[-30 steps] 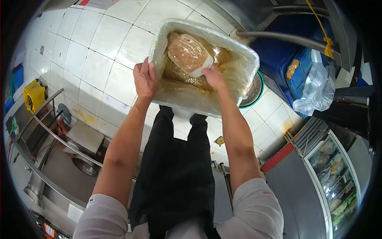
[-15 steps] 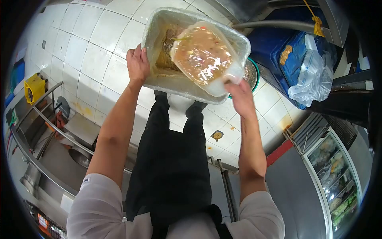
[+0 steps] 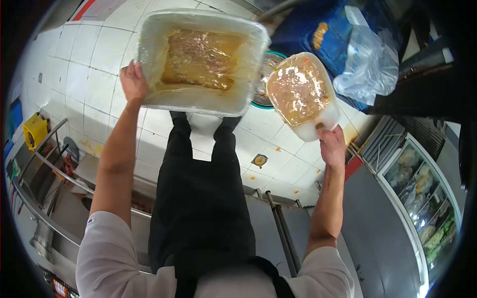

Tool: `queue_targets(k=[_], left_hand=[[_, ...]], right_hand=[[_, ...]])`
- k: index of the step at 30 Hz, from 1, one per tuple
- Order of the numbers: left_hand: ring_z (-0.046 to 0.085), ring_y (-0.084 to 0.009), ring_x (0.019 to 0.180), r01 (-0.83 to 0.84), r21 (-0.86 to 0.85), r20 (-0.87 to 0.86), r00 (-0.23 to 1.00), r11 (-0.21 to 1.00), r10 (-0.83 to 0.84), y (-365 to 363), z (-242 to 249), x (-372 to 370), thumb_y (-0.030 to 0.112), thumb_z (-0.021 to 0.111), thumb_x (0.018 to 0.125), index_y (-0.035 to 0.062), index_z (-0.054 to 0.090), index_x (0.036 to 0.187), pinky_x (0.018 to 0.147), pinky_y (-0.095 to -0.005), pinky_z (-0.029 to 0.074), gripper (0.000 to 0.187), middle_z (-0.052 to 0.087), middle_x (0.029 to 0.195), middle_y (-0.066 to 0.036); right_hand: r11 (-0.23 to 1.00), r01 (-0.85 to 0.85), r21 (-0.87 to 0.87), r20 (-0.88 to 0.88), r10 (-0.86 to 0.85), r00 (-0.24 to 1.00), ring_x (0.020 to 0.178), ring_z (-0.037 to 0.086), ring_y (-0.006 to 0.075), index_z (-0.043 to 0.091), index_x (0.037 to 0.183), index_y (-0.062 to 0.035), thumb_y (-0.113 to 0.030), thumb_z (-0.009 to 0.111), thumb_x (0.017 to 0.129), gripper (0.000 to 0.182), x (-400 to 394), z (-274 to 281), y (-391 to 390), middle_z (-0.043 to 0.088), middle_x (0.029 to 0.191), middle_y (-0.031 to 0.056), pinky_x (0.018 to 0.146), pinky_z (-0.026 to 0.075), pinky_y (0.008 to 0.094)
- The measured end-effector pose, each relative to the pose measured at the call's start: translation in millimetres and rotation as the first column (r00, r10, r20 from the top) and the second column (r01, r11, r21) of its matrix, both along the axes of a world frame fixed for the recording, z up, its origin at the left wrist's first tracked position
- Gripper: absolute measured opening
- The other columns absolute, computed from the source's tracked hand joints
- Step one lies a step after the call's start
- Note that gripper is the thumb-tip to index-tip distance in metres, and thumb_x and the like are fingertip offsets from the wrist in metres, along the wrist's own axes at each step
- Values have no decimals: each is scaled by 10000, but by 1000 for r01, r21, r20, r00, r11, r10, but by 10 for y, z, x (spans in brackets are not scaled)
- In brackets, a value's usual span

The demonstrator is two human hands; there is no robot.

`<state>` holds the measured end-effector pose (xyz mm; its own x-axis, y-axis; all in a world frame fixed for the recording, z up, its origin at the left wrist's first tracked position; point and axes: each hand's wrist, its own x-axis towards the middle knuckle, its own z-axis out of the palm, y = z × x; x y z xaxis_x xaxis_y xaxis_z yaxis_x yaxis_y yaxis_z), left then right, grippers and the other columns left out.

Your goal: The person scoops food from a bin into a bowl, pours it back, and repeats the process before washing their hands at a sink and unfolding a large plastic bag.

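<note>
Since the earlier frames, the scoop has swung out of the tub to the person's right, beyond the tub's right end, and is loaded with a wet, brownish-pink mixture. The white plastic scoop [image 3: 300, 92] has its handle closed in the right hand [image 3: 332, 144], thumb on top. The left hand [image 3: 133, 82] grips the left end of the large whitish rectangular tub [image 3: 149, 54], which is lined with clear plastic film and has murky amber liquid and pale bits at the bottom.

In the head view, the floor [image 3: 102, 87] is white square tile with dark joints, yellow-brown stains and a round brass-coloured drain [image 3: 259, 160]. A round teal-rimmed container [image 3: 263, 105] sits partly hidden between tub and scoop. Upper right, a crumpled clear plastic bag [image 3: 370, 64] lies against a big blue plastic container [image 3: 343, 47]. Lower right is a glass-door refrigerator [image 3: 422, 203] with bagged food and greens. On the left are a bent metal rail [image 3: 79, 181] and a yellow plastic holder [image 3: 36, 130].

A red-and-white sheet [image 3: 92, 10] shows at the top left, and a small dark label [image 3: 91, 220] on the left sleeve; its writing is too small to read.
</note>
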<state>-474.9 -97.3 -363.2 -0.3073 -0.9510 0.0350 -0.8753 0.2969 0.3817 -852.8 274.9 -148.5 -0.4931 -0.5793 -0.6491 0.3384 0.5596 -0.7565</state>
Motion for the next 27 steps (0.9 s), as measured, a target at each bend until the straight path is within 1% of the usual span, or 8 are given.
queue_targets(k=[2,3,7,9,12,13,17,27], left_hand=[[534,-357,902,-10,-7,-8,1000,1000,10,16,7,-18,281,471,954,17,593,1174,824,-423,437,364,567,944,-206],[534,-355,903,-2,-12,10,1000,1000,2,17,-7,-9,285,470,955,19,592,1177,822,-423,437,367,566,942,-206],[534,-357,905,-4,-19,63,998,1000,5,19,-26,-19,299,463,956,24,589,1183,821,-427,437,378,563,941,-208],[532,-360,909,17,0,104,994,1000,-17,-6,-47,3,310,447,959,42,585,1199,827,-433,435,386,560,948,-213],[523,-367,918,-16,-24,131,991,1000,19,-1,-96,12,309,439,959,48,605,1154,836,-438,427,365,559,936,-218],[512,-371,923,9,-47,115,993,999,-4,-8,-102,12,306,435,959,48,622,1075,830,-441,419,340,563,904,-216],[502,-366,878,15,-42,149,989,999,-9,37,-12,-77,297,436,958,42,620,968,789,-449,410,315,566,849,-206],[506,-364,880,1,-81,150,989,997,11,56,-45,-87,299,429,961,49,620,975,803,-448,409,316,574,838,-195]], right_hand=[[1000,25,15,-22,-25,999,967,561,142,593,1082,35,-82,527,775,335,-81,-210,270,636,1028,59,897,399,290],[997,39,73,-44,-36,998,972,561,145,601,1080,29,-90,528,777,334,-122,-331,431,637,1027,55,902,396,289],[995,39,97,-4,-39,999,1003,551,154,612,1086,26,-117,530,785,343,-220,-823,948,636,1041,56,922,387,296],[985,21,173,-13,-19,1000,1009,548,147,606,1086,26,-86,521,793,325,-230,-1040,1126,635,1045,51,926,383,286],[975,60,213,-9,-60,998,990,544,141,616,1070,21,-89,534,810,294,-206,-1439,1335,641,1028,49,926,380,280],[970,75,231,-4,-76,997,987,545,144,615,1071,23,-93,537,812,294,-204,-1613,1412,641,1029,50,927,380,281],[929,79,360,-2,-84,996,986,542,164,596,1098,39,-117,550,814,328,-248,-1948,1511,635,1037,78,935,379,295],[883,85,462,-87,-51,995,914,552,197,591,1071,66,-186,552,782,386,-271,-2437,1636,629,959,103,878,404,311]])
